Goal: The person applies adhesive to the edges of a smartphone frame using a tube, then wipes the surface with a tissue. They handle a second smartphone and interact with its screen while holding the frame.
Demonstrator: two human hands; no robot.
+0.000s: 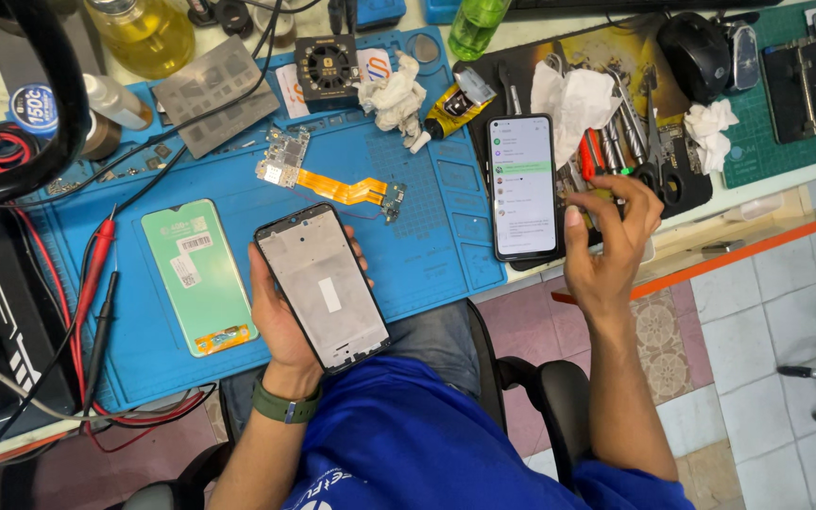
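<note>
Two hands: yours, both occupied.
Left hand [280, 312]: grasps phone frame [323, 288], face up for inspection.
Right hand [606, 246]: fingers curled beside lit phone [523, 185]; contents indiscernible.

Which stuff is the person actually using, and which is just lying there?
In use:
phone frame in left hand
tools by right hand
lit phone

Lying about:
green screen panel
circuit board with orange flex cable
crumpled tissues
glue tube

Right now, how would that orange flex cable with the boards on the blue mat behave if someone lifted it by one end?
The orange flex cable looks thin and ribbon-like, so it would probably droop. The small boards at its ends likely swing and tug it. It already lies kinked on the blue mat, so it may crease or tear easily.
</note>
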